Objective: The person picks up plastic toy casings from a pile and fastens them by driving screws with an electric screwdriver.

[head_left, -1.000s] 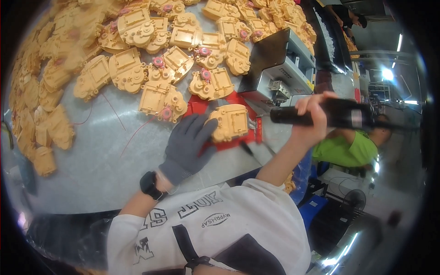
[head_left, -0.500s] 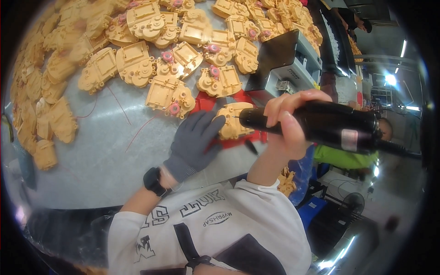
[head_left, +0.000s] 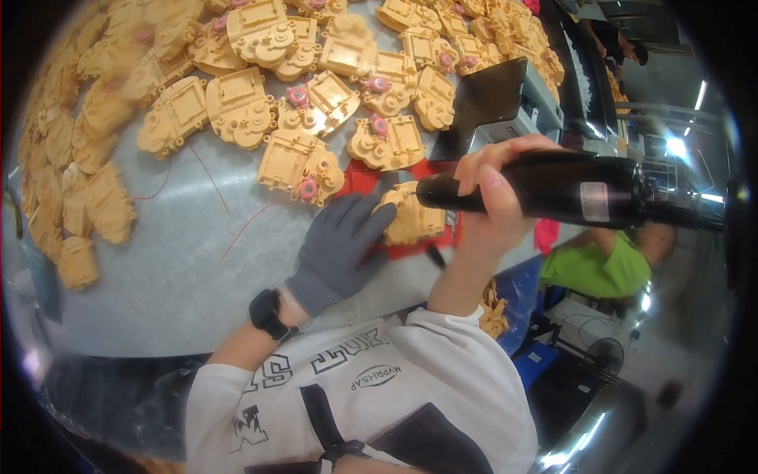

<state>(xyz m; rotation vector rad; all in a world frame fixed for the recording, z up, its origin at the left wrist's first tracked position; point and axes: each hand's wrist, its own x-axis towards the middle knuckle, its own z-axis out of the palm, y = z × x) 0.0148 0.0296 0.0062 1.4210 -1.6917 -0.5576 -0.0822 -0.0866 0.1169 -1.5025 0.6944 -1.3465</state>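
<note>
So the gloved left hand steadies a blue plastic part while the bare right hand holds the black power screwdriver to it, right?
Not quite: the head view shows the plastic part is yellow, not blue. The gloved left hand does steady it, and the bare right hand holds the black power screwdriver to it.

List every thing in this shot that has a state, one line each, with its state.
left hand: gloved, pressing down the yellow part.
right hand: bare, gripping the electric screwdriver.
electric screwdriver: held level, tip at the part.
yellow part: lying on the red mat, held.
red mat: flat on the table.
yellow parts: loose, scattered on the table.
</note>
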